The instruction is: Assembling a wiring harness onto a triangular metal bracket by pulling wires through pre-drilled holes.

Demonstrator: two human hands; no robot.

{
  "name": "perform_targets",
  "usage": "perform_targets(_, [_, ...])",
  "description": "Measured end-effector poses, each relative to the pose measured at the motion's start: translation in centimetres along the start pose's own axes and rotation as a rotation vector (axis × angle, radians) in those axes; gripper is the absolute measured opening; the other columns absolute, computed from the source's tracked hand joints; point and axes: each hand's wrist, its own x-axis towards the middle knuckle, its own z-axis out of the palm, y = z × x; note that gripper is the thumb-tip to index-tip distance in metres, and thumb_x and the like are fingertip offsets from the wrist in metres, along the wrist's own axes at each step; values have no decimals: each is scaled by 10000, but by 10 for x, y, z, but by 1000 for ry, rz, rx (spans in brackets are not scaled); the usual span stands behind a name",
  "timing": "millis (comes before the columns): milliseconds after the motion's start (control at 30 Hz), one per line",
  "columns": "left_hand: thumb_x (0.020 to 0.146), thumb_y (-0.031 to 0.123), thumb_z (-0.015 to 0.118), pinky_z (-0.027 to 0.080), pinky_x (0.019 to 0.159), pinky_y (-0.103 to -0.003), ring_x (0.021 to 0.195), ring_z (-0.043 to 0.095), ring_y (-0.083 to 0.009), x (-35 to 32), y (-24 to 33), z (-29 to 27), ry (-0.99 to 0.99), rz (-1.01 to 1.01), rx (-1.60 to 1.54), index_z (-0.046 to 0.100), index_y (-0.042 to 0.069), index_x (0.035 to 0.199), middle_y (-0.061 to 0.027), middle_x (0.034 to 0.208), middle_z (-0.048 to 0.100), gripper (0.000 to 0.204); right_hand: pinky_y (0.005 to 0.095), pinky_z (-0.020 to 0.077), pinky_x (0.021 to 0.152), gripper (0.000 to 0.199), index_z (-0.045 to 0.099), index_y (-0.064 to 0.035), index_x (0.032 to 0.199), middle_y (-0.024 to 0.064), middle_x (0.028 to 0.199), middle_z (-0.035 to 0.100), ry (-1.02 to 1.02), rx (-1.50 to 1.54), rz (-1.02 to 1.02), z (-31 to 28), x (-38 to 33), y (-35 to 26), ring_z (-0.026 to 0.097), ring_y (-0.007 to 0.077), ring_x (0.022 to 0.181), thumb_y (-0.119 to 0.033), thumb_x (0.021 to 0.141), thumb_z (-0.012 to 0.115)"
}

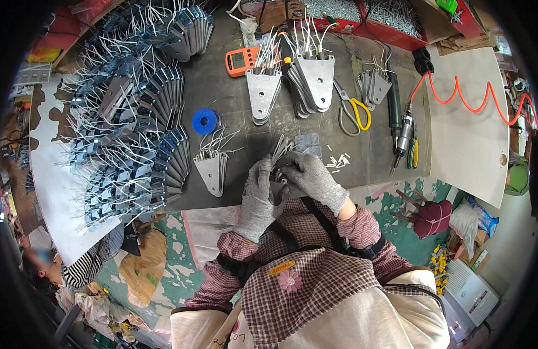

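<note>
Both my hands wear grey gloves and meet at the bench's front edge. My left hand (260,195) closes round a small metal part with pale wires (282,145) rising from it; the gloves hide most of that part. Bent fingers of my right hand (308,177) press at the same part from the other side, and what they pinch is hidden. Just left of my hands stands a stack of tapered grey metal plates (210,171) with white wires. Short white tubes (338,161) lie scattered right of my right hand, beside a small clear plastic bag (308,143).
Rows of wired blue-grey parts (135,168) fill the left side. Further back are plate stacks (318,81), an orange meter (241,61) and a blue spool (205,121). Scissors (353,113), an electric screwdriver (403,136) with a coiled red hose (461,102), and pliers (414,151) lie right.
</note>
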Motion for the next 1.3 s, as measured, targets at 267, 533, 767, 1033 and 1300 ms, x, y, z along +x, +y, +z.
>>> perform_targets(267, [832,144,788,473,1111,-503,1331,516,-461,0,-11,0,-27,40,-124,287,47,1599,-280,1481,448,921,456,576,863,258,700,11,1142,237,996,735,-140,-49,14,-12,11,-1,723,405,967,-104,916,651])
perform_targets(533, [818,153,807,486,1110,-467,1353,513,-430,3,-11,-4,-42,59,-120,307,48,1603,-240,1504,440,937,427,576,853,238,718,1,1123,223,1024,733,-65,-127,-48,-20,12,12,724,363,935,-116,929,645])
perform_targets(767, [864,131,809,524,989,-399,1160,620,-302,55,11,-24,-40,4,15,502,69,1509,-129,1288,654,716,484,573,826,298,697,-31,1121,210,998,716,266,-560,271,-81,-7,84,709,394,963,-258,929,722])
perform_targets(1033, [1012,291,698,574,745,-318,807,734,-169,96,10,-12,-173,-414,-431,790,41,1051,-78,862,770,269,513,548,811,255,642,-10,1071,215,1002,714,228,-696,246,-61,6,95,697,399,942,-222,938,691])
perform_targets(1300, [1017,206,722,549,695,-262,786,682,-92,83,13,-15,-96,-468,-745,757,5,1110,-45,902,762,224,294,506,765,139,709,2,1097,66,924,667,342,126,-47,-37,8,-25,595,115,827,-72,989,663])
